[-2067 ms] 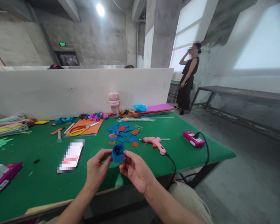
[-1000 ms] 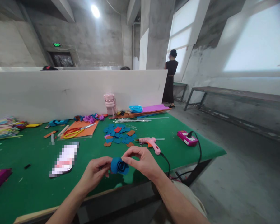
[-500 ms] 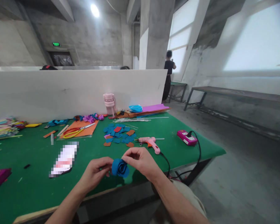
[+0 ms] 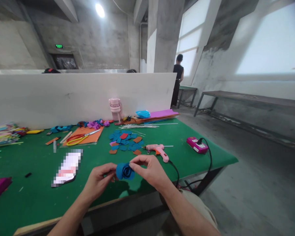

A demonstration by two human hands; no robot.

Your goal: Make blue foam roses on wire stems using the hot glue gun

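Note:
Between my two hands is a blue felt flower [image 4: 125, 171], its petals rolled in a spiral around a dark centre. My left hand [image 4: 103, 178] grips it from the left, thumb and fingers closed behind its outer petals. With thumb and forefinger, my right hand [image 4: 145, 167] pinches a petal edge at the upper right. Just beyond lie loose felt pieces [image 4: 123, 139], mostly blue, with several brown ones and a red one. A pink glue gun [image 4: 157, 150] rests on its side to their right, its cord hanging over the table edge.
Yellow-handled scissors [image 4: 82, 137] lie on an orange sheet [image 4: 94, 139] at left. A magenta power box [image 4: 197, 145] sits at right on the green table [image 4: 39, 167]. A white partition [image 4: 64, 98] stands behind. Beyond it at right is a person [image 4: 178, 82].
Both hands have lifted the flower slightly up and to the left. The person in the background has turned and lowered an arm.

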